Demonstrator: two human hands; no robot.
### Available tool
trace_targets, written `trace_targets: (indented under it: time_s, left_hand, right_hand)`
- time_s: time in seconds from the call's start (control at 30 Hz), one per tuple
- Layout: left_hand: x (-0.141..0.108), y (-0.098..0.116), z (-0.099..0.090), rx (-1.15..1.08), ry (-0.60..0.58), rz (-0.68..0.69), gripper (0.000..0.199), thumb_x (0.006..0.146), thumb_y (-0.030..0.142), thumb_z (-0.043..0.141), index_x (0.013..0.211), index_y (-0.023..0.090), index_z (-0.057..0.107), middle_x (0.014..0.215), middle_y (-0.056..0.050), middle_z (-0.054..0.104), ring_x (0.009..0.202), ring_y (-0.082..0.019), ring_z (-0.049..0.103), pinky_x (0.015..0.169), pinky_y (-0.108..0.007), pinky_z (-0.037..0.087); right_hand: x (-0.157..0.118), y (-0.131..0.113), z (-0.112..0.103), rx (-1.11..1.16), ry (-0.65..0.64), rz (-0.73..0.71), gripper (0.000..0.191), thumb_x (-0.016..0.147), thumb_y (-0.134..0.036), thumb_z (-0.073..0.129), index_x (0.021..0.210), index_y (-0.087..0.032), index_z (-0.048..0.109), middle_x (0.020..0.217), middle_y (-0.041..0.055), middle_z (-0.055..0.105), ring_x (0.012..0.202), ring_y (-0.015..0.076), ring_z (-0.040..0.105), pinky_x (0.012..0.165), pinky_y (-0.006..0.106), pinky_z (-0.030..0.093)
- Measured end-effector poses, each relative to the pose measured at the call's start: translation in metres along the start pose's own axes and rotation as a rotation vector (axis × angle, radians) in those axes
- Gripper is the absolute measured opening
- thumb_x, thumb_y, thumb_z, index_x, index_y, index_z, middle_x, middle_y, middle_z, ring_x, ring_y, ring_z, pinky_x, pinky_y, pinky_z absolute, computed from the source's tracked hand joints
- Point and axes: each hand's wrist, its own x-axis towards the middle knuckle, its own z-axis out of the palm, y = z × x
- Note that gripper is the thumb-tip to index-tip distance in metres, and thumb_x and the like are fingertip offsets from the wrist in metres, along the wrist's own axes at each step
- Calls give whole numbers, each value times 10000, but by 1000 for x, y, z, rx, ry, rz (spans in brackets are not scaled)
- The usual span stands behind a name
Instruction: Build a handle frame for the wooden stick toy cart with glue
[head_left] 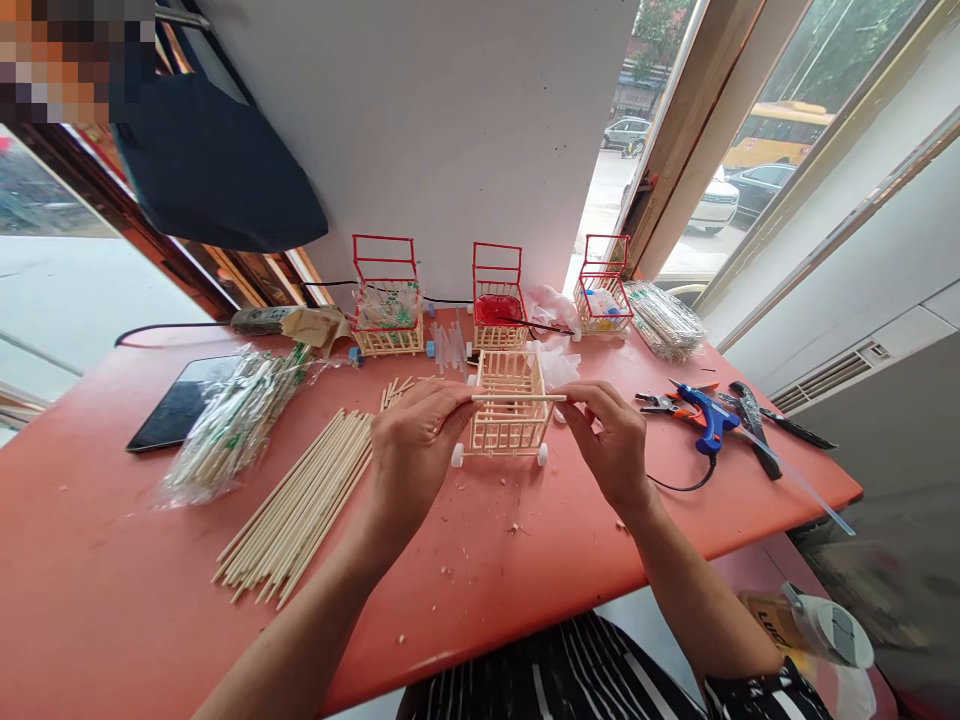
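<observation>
A short wooden stick (pixel 517 398) is stretched level between my two hands, in front of my view of a small wooden cart (pixel 510 435) with white wheels. My left hand (pixel 416 450) pinches its left end between thumb and fingers. The right end is pinched by my right hand (pixel 611 445). Whether the stick touches the cart cannot be made out. To the left of my left hand lies a bundle of long wooden sticks (pixel 296 510), with shorter cut sticks (pixel 397 390) behind it.
Three carts with red handles (pixel 386 315) (pixel 497 308) (pixel 602 300) stand at the back. A blue glue gun (pixel 712 420), pliers (pixel 656 403) and cutters (pixel 754 425) lie right. Bagged sticks (pixel 240 425) and a black tablet (pixel 180 400) lie left on the red table (pixel 525 580).
</observation>
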Motion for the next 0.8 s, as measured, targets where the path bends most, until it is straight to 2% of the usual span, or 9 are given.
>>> trace_targets:
  time_s: [0.5,0.8]
  left_hand:
    - [-1,-3,0,-45,-20,-43,179,923,197,622,963,238,791,979,-40,805,925,-216,737,849,-322,556]
    - [-3,-5,0,-89,0,-173,181,896,199,661,1025,232,784,988,-21,813,851,-190,744,814,-294,565]
  right_hand:
    - [-2,3,4,6,22,-49,134,993,-228,588,1003,-253,719,951,55,739,882,204,683,675,314,527]
    - [-1,4,4,-21,24,-80,110,984,-194,604,978,-243,702,940,54,733,843,196,675,660,309,510]
